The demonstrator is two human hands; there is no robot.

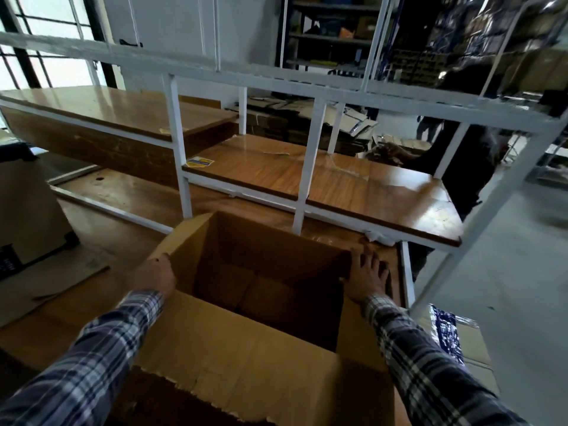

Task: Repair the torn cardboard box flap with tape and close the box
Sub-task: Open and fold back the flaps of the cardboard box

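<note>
- The cardboard box [264, 290] stands open on the wooden counter [101, 241], directly between the 2 hands.
- Left hand [155, 276]: on the outside of the box's left flap, thumb over the flap edge, fingers hidden behind it; hold on the flap appears likely, cannot confirm fully.
- Right hand [367, 279]: fingers straight and spread, pressed flat against the right flap, gripping nothing.
- Near flap [246, 364]: plain brown corrugated board, folded toward the person, its lower edge ragged and torn.
- Box interior: rectangular, shadowed, bottom flaps meeting at a seam.
- Both sleeves are plaid.
- White metal frame [178, 149] carries glossy wood shelves [353, 179] behind the box.
</note>
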